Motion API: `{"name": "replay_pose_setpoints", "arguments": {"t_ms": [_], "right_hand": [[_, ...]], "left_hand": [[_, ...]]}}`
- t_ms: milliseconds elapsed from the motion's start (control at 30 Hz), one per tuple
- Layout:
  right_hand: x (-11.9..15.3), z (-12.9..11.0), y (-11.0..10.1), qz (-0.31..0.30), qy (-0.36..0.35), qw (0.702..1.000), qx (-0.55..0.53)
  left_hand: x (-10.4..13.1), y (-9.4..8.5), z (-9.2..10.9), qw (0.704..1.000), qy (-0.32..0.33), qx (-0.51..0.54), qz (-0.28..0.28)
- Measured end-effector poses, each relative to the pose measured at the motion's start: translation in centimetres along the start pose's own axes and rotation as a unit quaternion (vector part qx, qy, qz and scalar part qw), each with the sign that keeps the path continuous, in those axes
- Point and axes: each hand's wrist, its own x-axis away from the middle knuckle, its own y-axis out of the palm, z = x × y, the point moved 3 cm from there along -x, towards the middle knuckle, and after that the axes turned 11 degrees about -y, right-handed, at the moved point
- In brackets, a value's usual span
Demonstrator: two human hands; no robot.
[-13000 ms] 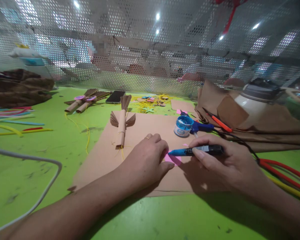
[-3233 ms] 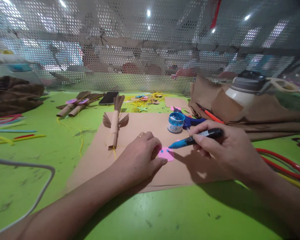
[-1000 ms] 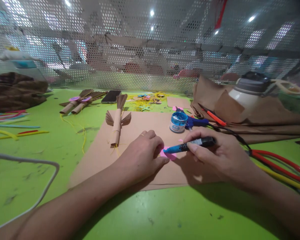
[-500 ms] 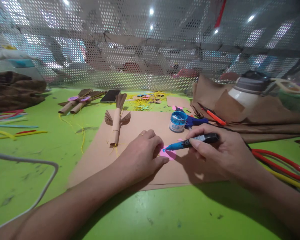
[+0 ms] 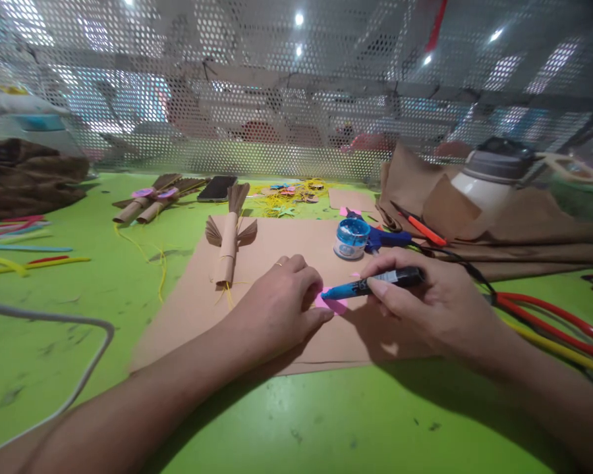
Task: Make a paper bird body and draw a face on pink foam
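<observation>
A small pink paper piece (image 5: 337,305) lies on a brown paper sheet (image 5: 277,247). My left hand (image 5: 289,303) has its fingers closed at the left edge of the pink piece and holds it. My right hand (image 5: 420,289) grips a blue marker with a black end (image 5: 358,286), tilted, its tip at the pink piece. Beyond my right hand stands an open jar of blue stuff (image 5: 350,240). To the left, a rolled brown paper figure (image 5: 228,247) with pleated wings and yellow strings lies on the sheet.
Behind the jar is a dark blue glue gun (image 5: 388,237). Red-handled scissors (image 5: 548,316) lie right, near crumpled brown paper (image 5: 538,217) and a white bottle (image 5: 489,174). A phone (image 5: 217,189) and two more rolled figures (image 5: 151,204) sit back left. A white cable (image 5: 101,324) crosses the left.
The marker and my right hand have shifted slightly left, and the marker's tip now covers the blue mark on the pink piece. My left hand stays in place.
</observation>
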Motion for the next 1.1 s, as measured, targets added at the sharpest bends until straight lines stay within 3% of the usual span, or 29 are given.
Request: {"name": "replay_pose_setpoints", "arguments": {"t_ms": [1100], "right_hand": [[-0.41,0.48,-0.18,0.021,-0.009,1.0,0.019]], "left_hand": [[-0.04,0.03,-0.1,1.0,-0.005,-0.006,-0.005]]}}
